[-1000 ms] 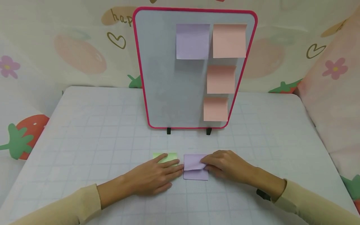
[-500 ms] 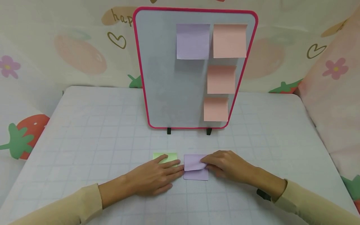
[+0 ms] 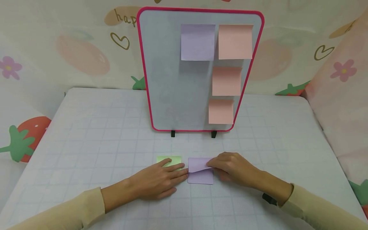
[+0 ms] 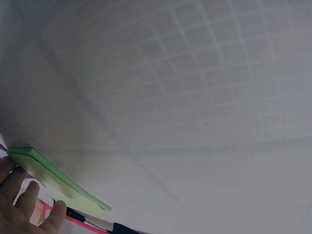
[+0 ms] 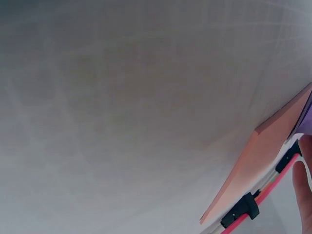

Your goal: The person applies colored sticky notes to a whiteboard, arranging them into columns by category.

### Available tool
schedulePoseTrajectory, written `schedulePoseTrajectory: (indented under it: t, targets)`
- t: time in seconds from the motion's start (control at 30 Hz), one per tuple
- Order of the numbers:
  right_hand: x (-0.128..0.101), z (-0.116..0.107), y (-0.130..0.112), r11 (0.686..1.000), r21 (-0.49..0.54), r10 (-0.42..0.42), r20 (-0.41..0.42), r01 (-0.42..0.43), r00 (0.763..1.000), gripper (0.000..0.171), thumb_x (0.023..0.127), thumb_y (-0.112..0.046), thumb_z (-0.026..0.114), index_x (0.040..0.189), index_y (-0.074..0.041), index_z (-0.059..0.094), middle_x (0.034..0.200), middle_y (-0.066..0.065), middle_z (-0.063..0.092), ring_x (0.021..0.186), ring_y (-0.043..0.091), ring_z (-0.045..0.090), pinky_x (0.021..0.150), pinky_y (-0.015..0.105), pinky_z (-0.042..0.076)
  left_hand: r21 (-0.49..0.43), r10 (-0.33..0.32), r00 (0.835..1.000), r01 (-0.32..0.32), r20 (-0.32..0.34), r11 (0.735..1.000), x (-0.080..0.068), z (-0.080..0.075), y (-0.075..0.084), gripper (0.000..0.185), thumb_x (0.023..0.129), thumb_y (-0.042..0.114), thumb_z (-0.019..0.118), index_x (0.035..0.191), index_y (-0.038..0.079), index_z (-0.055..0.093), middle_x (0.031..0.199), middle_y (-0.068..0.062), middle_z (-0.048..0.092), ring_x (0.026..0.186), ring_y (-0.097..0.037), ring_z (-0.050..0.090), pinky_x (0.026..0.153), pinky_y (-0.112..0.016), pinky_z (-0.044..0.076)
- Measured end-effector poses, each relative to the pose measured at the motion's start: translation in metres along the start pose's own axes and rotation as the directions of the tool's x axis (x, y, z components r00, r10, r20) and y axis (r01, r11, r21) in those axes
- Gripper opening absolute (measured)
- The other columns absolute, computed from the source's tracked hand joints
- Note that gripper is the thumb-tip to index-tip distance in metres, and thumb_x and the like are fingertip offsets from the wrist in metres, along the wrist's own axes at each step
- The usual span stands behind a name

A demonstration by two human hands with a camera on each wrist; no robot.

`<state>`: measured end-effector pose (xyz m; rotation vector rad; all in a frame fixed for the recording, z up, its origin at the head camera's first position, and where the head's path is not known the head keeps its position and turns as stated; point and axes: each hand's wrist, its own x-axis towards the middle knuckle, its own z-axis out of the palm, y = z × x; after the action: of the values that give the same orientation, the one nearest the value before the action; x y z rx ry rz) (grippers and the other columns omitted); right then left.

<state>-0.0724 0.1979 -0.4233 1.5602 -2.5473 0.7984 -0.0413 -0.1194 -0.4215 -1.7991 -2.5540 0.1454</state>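
Observation:
A purple sticky pad (image 3: 200, 177) lies on the table in front of the board. My right hand (image 3: 212, 165) pinches its top sheet (image 3: 196, 164) at the right corner, and that sheet is curled up off the pad. My left hand (image 3: 172, 172) lies flat, its straight fingers resting on a green sticky pad (image 3: 169, 159) and reaching the purple pad's left edge. The left wrist view shows the green pad (image 4: 53, 180) beside my fingertips (image 4: 29, 195). In the right wrist view an orange pad (image 5: 263, 165) lies next to my hand; the head view hides it under that hand.
A pink-framed whiteboard (image 3: 161, 80) stands upright on two black feet mid-table. It carries one purple note (image 3: 197, 42) and three orange notes (image 3: 235, 42) down its right side. The gridded table (image 3: 100, 134) is ringed by fruit-patterned walls.
The purple top sheet has peeled up a little further as my right hand drew its corner slightly rightward. The left hand has stayed still.

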Motion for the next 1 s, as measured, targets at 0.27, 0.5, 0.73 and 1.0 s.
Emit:
schedulePoseTrajectory:
  t: [0.27, 0.5, 0.73, 1.0]
  targets:
    - [0.003, -0.002, 0.004, 0.998, -0.054, -0.033, -0.101, 0.028, 0.994, 0.035, 0.072, 0.011, 0.077, 0.104, -0.004, 0.074, 0.093, 0.001, 0.075, 0.078, 0.013, 0.069, 0.07, 0.033, 0.058, 0.037, 0.012, 1.0, -0.012, -0.009, 0.999, 0.002, 0.002, -0.001, 0.052, 0.102, 0.038, 0.047, 0.148, 0.014, 0.05, 0.151, 0.001, 0.048, 0.142, -0.017, 0.04, 0.109, -0.043, 0.04]
    - [0.005, -0.004, 0.007, 0.996, -0.09, 0.007, -0.13, -0.019, 0.992, 0.03, 0.074, 0.007, 0.08, 0.102, -0.002, 0.076, 0.09, 0.003, 0.076, 0.075, 0.012, 0.07, 0.067, 0.031, 0.058, 0.069, 0.012, 1.0, -0.012, -0.002, 0.998, 0.003, 0.002, -0.001, 0.052, 0.101, 0.038, 0.048, 0.148, 0.015, 0.05, 0.151, 0.001, 0.048, 0.142, -0.017, 0.04, 0.109, -0.042, 0.039]
    - [0.009, -0.005, 0.008, 0.994, -0.106, 0.008, -0.16, -0.025, 0.987, 0.029, 0.073, 0.006, 0.082, 0.101, -0.002, 0.076, 0.091, 0.003, 0.076, 0.077, 0.013, 0.072, 0.067, 0.03, 0.059, 0.076, 0.017, 1.0, -0.017, -0.006, 0.997, 0.004, 0.001, 0.0, 0.051, 0.1, 0.036, 0.049, 0.146, 0.014, 0.051, 0.15, 0.001, 0.05, 0.141, -0.017, 0.042, 0.109, -0.041, 0.04]
    - [0.013, -0.007, 0.011, 0.994, -0.101, 0.031, -0.169, -0.048, 0.985, 0.029, 0.075, 0.008, 0.08, 0.103, 0.0, 0.075, 0.095, 0.005, 0.076, 0.08, 0.016, 0.073, 0.069, 0.031, 0.059, 0.083, 0.023, 1.0, -0.023, 0.005, 0.996, 0.004, 0.002, 0.0, 0.052, 0.1, 0.036, 0.05, 0.147, 0.012, 0.051, 0.15, 0.0, 0.049, 0.141, -0.017, 0.042, 0.11, -0.039, 0.039]
